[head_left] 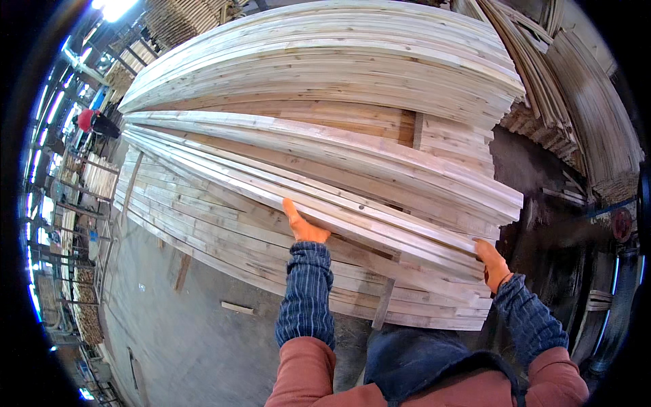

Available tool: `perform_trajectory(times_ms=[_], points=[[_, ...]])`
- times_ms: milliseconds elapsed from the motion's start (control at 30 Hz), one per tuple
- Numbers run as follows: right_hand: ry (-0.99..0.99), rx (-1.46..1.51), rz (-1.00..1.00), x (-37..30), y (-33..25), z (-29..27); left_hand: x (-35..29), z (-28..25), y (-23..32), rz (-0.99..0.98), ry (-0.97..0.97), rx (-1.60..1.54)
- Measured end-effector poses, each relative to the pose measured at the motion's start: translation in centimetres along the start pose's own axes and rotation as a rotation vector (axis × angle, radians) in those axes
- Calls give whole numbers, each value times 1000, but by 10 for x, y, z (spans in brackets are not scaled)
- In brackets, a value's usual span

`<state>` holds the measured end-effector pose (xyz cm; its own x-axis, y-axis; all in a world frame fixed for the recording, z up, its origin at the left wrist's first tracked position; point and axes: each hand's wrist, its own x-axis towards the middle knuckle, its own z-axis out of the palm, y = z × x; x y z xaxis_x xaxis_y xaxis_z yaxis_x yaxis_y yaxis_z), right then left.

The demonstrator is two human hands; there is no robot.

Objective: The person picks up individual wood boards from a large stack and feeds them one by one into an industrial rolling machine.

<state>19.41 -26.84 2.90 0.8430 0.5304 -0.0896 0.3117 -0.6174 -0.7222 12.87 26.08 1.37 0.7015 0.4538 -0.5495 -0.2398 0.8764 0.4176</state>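
Long pale wooden boards (pixel 380 220) lie side by side in a narrow bundle that slants from the far left to the near right. My left hand (pixel 306 227), in an orange glove, is closed on the bundle's near edge around its middle. Its thumb rests along the side, and its fingers are hidden beneath the wood. At the right end, my right hand (pixel 494 266), also gloved in orange, is closed round the board ends. Under the bundle, a lower layer of boards (pixel 224 234) spreads out.
A tall stack of boards (pixel 325 68) stands behind, with a shorter row (pixel 339 146) before it. More timber (pixel 590 102) leans at the far right. A loose wood piece (pixel 237 308) lies on the grey floor (pixel 196 353). Another person (pixel 95 122) is at the far left.
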Motion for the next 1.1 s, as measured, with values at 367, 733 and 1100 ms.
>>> perform_trajectory(times_ms=[367, 733, 1100], points=[[-512, 262, 717, 44, -104, -21, -53, -27, 22, 140, -26, -4], [-642, 239, -53, 150, -210, 104, -110, -7, 29, 189, -124, 46], [-699, -371, -394, 191, -440, 217, -181, -72, -90, -80, -268, 110]])
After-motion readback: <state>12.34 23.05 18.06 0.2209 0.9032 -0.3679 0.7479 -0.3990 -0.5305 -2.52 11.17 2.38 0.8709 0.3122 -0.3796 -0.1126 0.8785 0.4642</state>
